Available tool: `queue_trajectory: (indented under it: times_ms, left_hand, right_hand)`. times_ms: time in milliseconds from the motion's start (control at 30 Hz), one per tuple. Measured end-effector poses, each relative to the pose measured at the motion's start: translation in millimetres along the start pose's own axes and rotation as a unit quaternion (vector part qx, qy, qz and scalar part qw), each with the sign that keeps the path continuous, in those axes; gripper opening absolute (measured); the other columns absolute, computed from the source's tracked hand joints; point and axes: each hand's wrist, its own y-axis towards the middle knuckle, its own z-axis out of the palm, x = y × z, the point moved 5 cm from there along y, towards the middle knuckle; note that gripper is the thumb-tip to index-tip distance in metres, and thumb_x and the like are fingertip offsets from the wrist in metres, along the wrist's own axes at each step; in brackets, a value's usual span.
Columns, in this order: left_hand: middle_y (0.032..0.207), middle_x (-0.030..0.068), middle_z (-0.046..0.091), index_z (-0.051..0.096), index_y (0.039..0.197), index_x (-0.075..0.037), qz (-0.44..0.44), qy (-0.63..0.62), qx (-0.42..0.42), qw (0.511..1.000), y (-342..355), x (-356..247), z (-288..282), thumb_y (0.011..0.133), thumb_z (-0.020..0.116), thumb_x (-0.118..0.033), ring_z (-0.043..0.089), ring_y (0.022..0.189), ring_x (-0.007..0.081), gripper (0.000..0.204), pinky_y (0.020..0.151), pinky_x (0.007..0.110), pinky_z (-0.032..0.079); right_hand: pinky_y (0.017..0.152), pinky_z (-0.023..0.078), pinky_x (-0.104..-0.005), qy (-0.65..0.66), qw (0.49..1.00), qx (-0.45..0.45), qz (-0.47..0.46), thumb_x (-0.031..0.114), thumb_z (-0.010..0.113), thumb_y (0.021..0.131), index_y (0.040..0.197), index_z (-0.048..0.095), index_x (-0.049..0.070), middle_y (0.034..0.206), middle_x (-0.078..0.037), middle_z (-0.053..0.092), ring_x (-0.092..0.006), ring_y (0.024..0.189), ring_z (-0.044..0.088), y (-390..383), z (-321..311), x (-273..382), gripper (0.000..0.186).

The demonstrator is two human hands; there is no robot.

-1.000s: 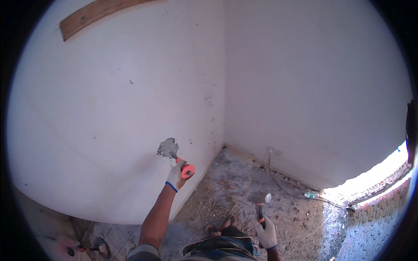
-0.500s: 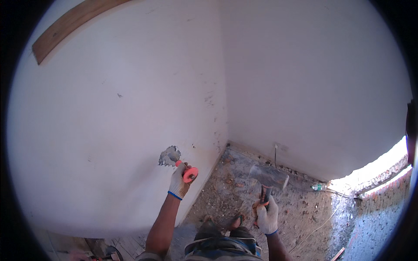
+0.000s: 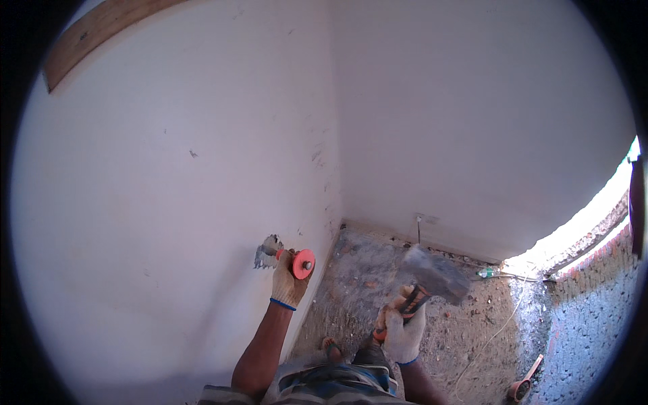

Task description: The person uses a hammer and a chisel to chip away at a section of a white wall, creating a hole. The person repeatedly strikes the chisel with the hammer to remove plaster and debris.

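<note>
My left hand (image 3: 289,283), in a pale work glove with a blue cuff, is closed round a chisel (image 3: 303,263) that has a round red hand guard. The chisel's far end points into a chipped grey patch (image 3: 268,251) in the white wall; whether the tip touches is hard to see. In my right hand (image 3: 405,334), gloved alike, is the dark and orange handle of a hammer. The big grey hammer head (image 3: 437,273) is smeared by motion, above the floor and right of the chisel.
Two white walls meet at a corner, the right one (image 3: 466,135) ending at a bright opening. Rubble covers the rough floor (image 3: 445,344). A thin cable (image 3: 499,331), a green-and-clear bottle (image 3: 486,273) and a long-handled tool (image 3: 523,385) lie to the right. A wooden board (image 3: 101,34) crosses the upper left.
My right hand and the hammer have turned, the head tipping to the right. The chisel's guard now faces me more. My view has shifted, bringing the long-handled tool further into sight.
</note>
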Motion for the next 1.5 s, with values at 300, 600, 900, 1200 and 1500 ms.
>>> queue_trajectory:
  times_ms: [300, 600, 900, 1200, 1500]
  left_hand:
    - [0.105, 0.0029, 0.066, 0.061, 0.104, -0.013, -0.038, 0.005, 0.012, 0.999, 6.3, -2.6, -5.5, 0.103, 0.061, -0.026, 0.066, 0.103, 0.0211, 0.012, 0.092, 0.045, 0.056]
    - [0.103, 0.0037, 0.065, 0.059, 0.102, -0.012, -0.051, 0.006, 0.031, 0.998, 7.2, -6.7, -0.9, 0.102, 0.062, -0.022, 0.065, 0.103, 0.0218, 0.011, 0.094, 0.045, 0.055]
    - [0.106, 0.0049, 0.066, 0.06, 0.104, -0.011, -0.05, 0.0, 0.056, 0.997, 2.9, -15.2, 1.0, 0.105, 0.058, -0.03, 0.064, 0.106, 0.0233, 0.019, 0.1, 0.047, 0.055]
    - [0.106, 0.0032, 0.068, 0.061, 0.103, -0.013, -0.051, 0.032, 0.044, 0.997, -1.9, -23.3, 22.5, 0.103, 0.06, -0.031, 0.066, 0.104, 0.0233, 0.018, 0.097, 0.049, 0.056]
    - [0.105, 0.0061, 0.067, 0.061, 0.105, -0.009, -0.048, -0.035, 0.053, 0.997, -2.4, -20.4, 19.4, 0.105, 0.057, -0.029, 0.065, 0.104, 0.0242, 0.02, 0.103, 0.054, 0.054]
  right_hand:
    - [0.065, 0.05, -0.0324, -0.162, 0.986, -0.019, 0.04, 0.014, 0.068, 0.095, 0.112, 0.061, 0.002, 0.082, -0.006, 0.063, -0.014, 0.072, 0.061, -4.0, 62.5, -118.6, 0.022]
    - [0.067, 0.05, -0.0327, -0.276, 0.96, -0.04, 0.008, 0.023, 0.068, 0.095, 0.108, 0.061, 0.003, 0.081, -0.003, 0.06, -0.0123, 0.072, 0.057, 5.9, 43.7, -66.0, 0.024]
    - [0.045, 0.04, -0.0291, 0.224, 0.915, -0.259, -0.215, 0.033, 0.055, 0.105, 0.094, 0.051, 0.011, 0.069, -0.002, 0.048, -0.0127, 0.051, 0.048, 18.7, 14.4, -0.5, 0.025]
    - [0.066, 0.048, -0.0353, -0.241, 0.949, -0.019, 0.2, 0.027, 0.07, 0.096, 0.097, 0.061, 0.002, 0.08, -0.004, 0.063, -0.0112, 0.069, 0.054, -7.7, 45.3, -113.5, 0.027]
    - [0.044, 0.036, -0.0272, 0.132, 0.922, -0.232, -0.281, 0.034, 0.052, 0.108, 0.082, 0.047, 0.013, 0.064, 0.003, 0.046, -0.0066, 0.048, 0.038, 47.3, -26.3, 99.5, 0.033]
